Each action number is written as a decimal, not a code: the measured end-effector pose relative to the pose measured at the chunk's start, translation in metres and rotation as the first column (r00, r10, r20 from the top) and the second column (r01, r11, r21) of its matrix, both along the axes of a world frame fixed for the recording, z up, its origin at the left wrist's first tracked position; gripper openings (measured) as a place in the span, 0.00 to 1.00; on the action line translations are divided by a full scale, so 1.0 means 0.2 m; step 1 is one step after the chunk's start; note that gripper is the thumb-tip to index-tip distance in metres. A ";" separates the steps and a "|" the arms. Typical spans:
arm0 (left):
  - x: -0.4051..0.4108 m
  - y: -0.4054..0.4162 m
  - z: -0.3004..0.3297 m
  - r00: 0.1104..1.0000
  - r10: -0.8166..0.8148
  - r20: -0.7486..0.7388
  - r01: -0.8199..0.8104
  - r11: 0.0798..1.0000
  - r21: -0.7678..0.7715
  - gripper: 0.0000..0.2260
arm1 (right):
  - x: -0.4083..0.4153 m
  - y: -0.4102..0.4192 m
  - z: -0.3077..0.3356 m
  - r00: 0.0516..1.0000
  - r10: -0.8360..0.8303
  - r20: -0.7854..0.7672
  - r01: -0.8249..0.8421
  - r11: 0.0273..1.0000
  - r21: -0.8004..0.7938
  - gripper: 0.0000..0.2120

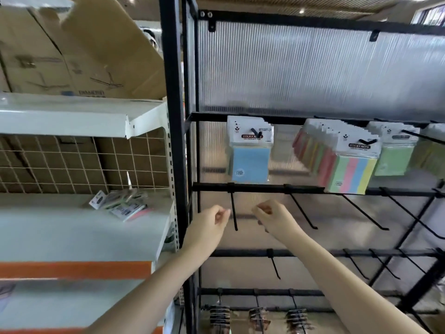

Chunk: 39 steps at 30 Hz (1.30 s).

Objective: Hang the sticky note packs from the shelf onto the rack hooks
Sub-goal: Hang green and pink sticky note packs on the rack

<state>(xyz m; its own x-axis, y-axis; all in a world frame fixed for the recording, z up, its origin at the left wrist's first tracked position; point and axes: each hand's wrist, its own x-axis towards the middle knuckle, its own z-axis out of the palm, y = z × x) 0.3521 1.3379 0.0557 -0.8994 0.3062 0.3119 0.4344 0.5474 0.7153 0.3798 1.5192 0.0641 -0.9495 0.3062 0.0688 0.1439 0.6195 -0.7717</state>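
Note:
Several sticky note packs (pixel 120 203) lie in a loose pile on the white shelf (pixel 72 232) at the left. On the black rack (pixel 252 188), a blue pack (pixel 250 162) hangs from an upper hook. To its right hang a row of multicoloured packs (pixel 349 169) and a green pack (pixel 392 160). My left hand (pixel 212 220) and my right hand (pixel 272 218) are raised on either side of a bare hook (pixel 233 210) on the second bar. The fingers of both are curled, and I see nothing in them.
Further bare hooks (pixel 303 210) jut out along the second and third bars to the right. Dark items (pixel 219 317) hang on the lowest bar. Cardboard boxes (pixel 60 51) sit on the top shelf, and a wire grid (pixel 72 162) backs the shelf.

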 end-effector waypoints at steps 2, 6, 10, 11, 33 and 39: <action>0.03 -0.06 -0.02 0.999 -0.030 -0.013 0.029 0.997 -0.071 0.12 | 0.04 -0.06 -0.02 1.000 0.017 -0.010 -0.016 0.999 0.030 0.12; 0.06 -0.25 -0.05 0.998 -0.057 0.001 0.057 0.988 -0.145 0.12 | 0.11 -0.23 0.01 0.996 0.033 -0.082 -0.024 0.993 0.114 0.09; 0.05 -0.49 -0.05 0.999 -0.020 0.025 0.024 0.982 -0.185 0.10 | 0.17 -0.47 0.06 0.979 0.043 -0.200 -0.020 0.993 0.118 0.06; 0.05 -0.55 -0.05 0.999 -0.015 0.041 0.022 0.983 -0.182 0.09 | 0.18 -0.54 0.07 0.974 0.055 -0.222 -0.028 0.992 0.122 0.06; -0.17 -1.89 -0.26 0.951 0.266 0.157 -0.219 0.939 -0.267 0.09 | -0.31 -1.84 -0.22 0.953 0.303 0.018 -0.299 0.926 0.229 0.08; -0.33 -1.95 -0.32 0.936 0.301 0.182 -0.252 0.934 -0.252 0.08 | -0.56 -1.90 -0.32 0.952 0.299 0.061 -0.305 0.917 0.257 0.06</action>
<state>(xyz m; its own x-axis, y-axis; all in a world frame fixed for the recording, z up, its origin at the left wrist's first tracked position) 0.2859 0.9488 -0.0075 -0.9956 0.0747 0.0559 0.0932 0.7786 0.6206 0.2679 1.1392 -0.0004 -0.9960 -0.0212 0.0867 -0.0675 0.8145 -0.5762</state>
